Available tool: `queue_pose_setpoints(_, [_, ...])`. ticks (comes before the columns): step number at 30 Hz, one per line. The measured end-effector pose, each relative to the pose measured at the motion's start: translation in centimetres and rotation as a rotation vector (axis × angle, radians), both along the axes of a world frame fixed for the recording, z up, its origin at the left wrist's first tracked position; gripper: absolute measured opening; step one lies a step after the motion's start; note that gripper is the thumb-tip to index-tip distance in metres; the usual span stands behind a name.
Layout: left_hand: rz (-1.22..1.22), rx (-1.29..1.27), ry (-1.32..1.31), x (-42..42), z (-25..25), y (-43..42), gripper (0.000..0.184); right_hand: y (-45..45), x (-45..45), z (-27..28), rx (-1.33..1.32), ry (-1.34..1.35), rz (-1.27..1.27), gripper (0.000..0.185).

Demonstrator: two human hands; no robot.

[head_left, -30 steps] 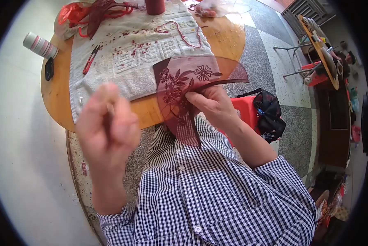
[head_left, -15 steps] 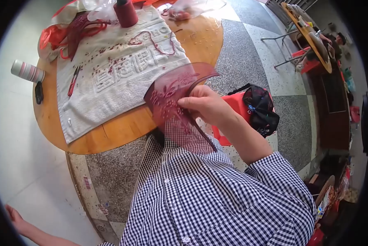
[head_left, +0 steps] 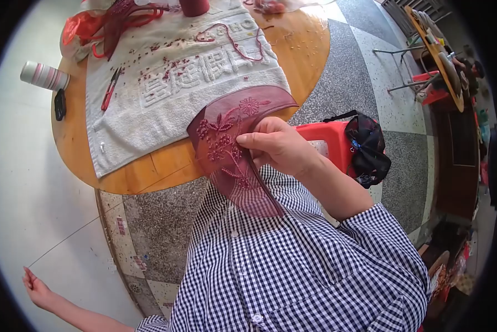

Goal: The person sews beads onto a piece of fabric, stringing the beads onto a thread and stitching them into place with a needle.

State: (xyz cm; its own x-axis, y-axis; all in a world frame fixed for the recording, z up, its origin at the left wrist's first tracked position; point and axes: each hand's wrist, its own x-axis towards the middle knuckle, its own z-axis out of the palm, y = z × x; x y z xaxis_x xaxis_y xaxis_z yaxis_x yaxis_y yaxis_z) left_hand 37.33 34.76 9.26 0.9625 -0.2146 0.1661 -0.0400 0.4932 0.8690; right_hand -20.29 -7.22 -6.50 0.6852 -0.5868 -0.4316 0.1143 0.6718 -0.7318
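Observation:
My right hand point(head_left: 276, 145) pinches a sheer maroon fabric piece point(head_left: 249, 119) between thumb and fingers. The fabric bears beaded flowers and leaves, and its lower end hangs over my checked shirt. Far out at the lower left, my left hand point(head_left: 37, 289) has its fingertips together on a thin thread point(head_left: 65, 239). This thread runs up and right towards the fabric; any needle is too small to tell.
A white towel point(head_left: 143, 119) with scattered red beads covers part of the wooden table point(head_left: 173, 169). On it lie red-handled snips point(head_left: 109, 95), loose red cord point(head_left: 232, 41) and a maroon spool point(head_left: 194, 5). A striped bottle point(head_left: 44, 76) is left; a red stool point(head_left: 328, 141) stands right.
My left hand has swung from in front of the towel out to the lower left. My right hand still holds the fabric, whose beaded face is now turned more towards the camera.

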Motion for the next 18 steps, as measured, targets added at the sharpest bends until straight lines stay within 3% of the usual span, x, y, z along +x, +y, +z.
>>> queue_pose_setpoints(12, [0.060,0.177,0.121,-4.4,-8.6,-2.4,0.018,-0.6,1.3,0.0,0.288,-0.269,0.031,0.011])
queue_pose_setpoints(18, [0.014,0.248,0.183,-8.1,-13.3,-6.1,0.024,-0.2,1.8,0.6,0.305,-0.249,0.042,0.011])
